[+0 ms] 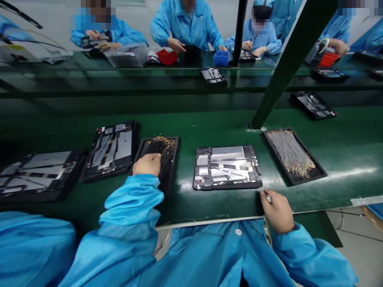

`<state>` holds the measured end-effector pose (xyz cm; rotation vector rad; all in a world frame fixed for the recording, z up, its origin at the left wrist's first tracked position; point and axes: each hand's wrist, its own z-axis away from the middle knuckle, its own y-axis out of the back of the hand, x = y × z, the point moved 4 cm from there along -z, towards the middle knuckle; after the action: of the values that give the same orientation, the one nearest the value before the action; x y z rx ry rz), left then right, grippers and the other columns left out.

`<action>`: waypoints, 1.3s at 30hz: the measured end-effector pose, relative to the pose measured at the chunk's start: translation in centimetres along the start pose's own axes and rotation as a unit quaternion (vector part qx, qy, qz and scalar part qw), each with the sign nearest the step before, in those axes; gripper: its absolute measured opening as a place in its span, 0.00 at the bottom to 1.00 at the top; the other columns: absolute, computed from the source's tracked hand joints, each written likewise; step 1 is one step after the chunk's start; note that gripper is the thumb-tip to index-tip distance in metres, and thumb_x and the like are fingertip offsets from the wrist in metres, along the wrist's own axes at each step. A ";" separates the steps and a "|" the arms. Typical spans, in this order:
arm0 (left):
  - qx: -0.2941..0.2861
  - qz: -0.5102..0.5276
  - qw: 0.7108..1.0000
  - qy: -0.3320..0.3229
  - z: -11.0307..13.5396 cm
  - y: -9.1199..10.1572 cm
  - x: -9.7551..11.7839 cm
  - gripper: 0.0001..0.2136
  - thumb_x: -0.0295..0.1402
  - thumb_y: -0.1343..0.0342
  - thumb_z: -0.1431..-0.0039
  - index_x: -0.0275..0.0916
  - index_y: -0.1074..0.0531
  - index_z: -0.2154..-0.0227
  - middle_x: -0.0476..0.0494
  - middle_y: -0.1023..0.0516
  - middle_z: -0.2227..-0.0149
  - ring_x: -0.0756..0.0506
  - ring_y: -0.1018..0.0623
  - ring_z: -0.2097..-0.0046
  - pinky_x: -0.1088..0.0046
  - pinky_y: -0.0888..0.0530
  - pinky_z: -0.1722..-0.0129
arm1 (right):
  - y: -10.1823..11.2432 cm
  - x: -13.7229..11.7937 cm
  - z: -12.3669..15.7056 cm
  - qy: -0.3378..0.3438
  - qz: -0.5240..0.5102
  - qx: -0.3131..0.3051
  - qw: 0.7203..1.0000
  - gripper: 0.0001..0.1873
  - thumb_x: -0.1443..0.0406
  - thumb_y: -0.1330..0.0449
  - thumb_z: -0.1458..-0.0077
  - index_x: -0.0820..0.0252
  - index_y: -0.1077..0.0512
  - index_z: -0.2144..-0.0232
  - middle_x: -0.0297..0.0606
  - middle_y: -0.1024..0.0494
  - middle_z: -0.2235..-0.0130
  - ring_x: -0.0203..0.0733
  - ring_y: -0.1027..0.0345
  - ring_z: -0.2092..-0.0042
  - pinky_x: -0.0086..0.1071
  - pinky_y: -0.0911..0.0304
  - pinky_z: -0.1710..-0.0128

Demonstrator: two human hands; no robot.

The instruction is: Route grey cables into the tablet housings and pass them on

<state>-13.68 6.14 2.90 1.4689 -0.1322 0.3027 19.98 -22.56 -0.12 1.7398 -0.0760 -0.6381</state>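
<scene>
My left hand [147, 164] is closed in a pinch over a black tray [176, 153] of thin black cables [165, 169] with gold connector ends; whatever sits between its fingertips is hidden. At the table's front edge, my right hand [277, 209] is closed around a slim tool [268, 198] whose pale end sticks out; the rest is covered by the fingers. Between both hands lies an opened tablet [228, 167] with its grey batteries and dark ribbon cables showing. To its right, another black tray [295, 181] holds a bundle of grey cables [289, 151] with gold ends.
More opened tablets lie on the left, one nearer [110, 149] and one at the edge [38, 173]. Another tablet [314, 105] rests at the back right. A slanted green post [287, 71] rises from the table. Co-workers in blue sit across, beside red and blue bins [221, 58].
</scene>
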 end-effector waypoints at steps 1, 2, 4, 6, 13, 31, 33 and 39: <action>0.008 0.006 1.000 -0.010 0.4 0.3 0.3 0.18 0.39 0.57 0.46 0.35 0.28 0.60 0.34 0.26 0.57 0.37 0.28 0.56 0.62 0.32 0.57 | -0.1 -0.2 0.0 -0.026 -0.029 -0.016 0.999 0.18 0.57 0.52 0.46 0.62 0.27 0.65 0.44 0.23 0.65 0.46 0.30 0.63 0.36 0.38 0.60; 0.023 0.011 0.999 -0.023 0.9 0.7 0.8 0.18 0.38 0.58 0.45 0.34 0.28 0.60 0.33 0.26 0.58 0.37 0.27 0.57 0.62 0.32 0.58 | -0.2 -0.4 -0.1 -0.056 -0.059 -0.032 0.996 0.19 0.56 0.52 0.47 0.61 0.28 0.63 0.43 0.23 0.63 0.45 0.30 0.61 0.36 0.37 0.59; 0.064 0.008 0.995 -0.075 2.4 1.3 2.0 0.19 0.37 0.61 0.44 0.33 0.29 0.60 0.33 0.25 0.60 0.39 0.27 0.59 0.64 0.32 0.59 | -0.6 -1.1 -0.2 -0.118 -0.128 -0.064 0.983 0.21 0.54 0.51 0.48 0.58 0.30 0.58 0.41 0.24 0.60 0.45 0.31 0.58 0.36 0.37 0.58; 0.083 -0.018 0.981 -0.177 4.4 1.3 3.9 0.18 0.36 0.62 0.43 0.33 0.29 0.61 0.34 0.25 0.63 0.40 0.26 0.60 0.65 0.32 0.58 | -1.1 -2.3 -0.5 -0.165 -0.200 -0.097 0.961 0.24 0.52 0.50 0.49 0.56 0.34 0.53 0.39 0.24 0.61 0.44 0.30 0.59 0.36 0.36 0.60; 0.078 -0.149 0.932 -0.321 5.8 -0.3 6.3 0.17 0.30 0.62 0.43 0.34 0.30 0.59 0.35 0.25 0.67 0.40 0.26 0.62 0.64 0.34 0.60 | -2.7 -8.2 -1.6 -0.148 -0.342 -0.200 0.906 0.25 0.51 0.48 0.51 0.55 0.34 0.53 0.37 0.24 0.69 0.40 0.31 0.70 0.34 0.35 0.70; 0.028 -0.058 0.921 -0.385 8.6 0.0 8.5 0.13 0.30 0.59 0.44 0.35 0.29 0.67 0.37 0.26 0.67 0.42 0.28 0.62 0.64 0.34 0.56 | -3.8 -8.0 -1.8 -0.216 -0.385 -0.221 0.870 0.22 0.51 0.47 0.53 0.59 0.29 0.62 0.34 0.27 0.76 0.35 0.36 0.78 0.30 0.39 0.79; -0.003 -0.021 0.895 -0.445 10.9 -0.7 9.3 0.11 0.29 0.56 0.46 0.37 0.29 0.66 0.38 0.26 0.65 0.43 0.28 0.61 0.64 0.34 0.55 | -3.3 -9.1 -2.5 -0.195 -0.395 -0.230 0.868 0.21 0.50 0.47 0.53 0.59 0.28 0.64 0.33 0.29 0.78 0.34 0.37 0.79 0.29 0.40 0.79; -0.022 0.052 0.879 -0.474 13.9 -1.3 9.6 0.10 0.30 0.56 0.46 0.38 0.29 0.67 0.38 0.26 0.67 0.43 0.27 0.63 0.61 0.32 0.57 | -1.3 -12.6 -4.1 -0.127 -0.460 -0.238 0.846 0.18 0.54 0.43 0.55 0.55 0.27 0.62 0.29 0.31 0.80 0.33 0.38 0.77 0.28 0.39 0.76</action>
<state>-2.86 -6.58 5.68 1.4522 -1.0042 -0.3644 10.78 -13.78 3.91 1.1140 0.7247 -1.4451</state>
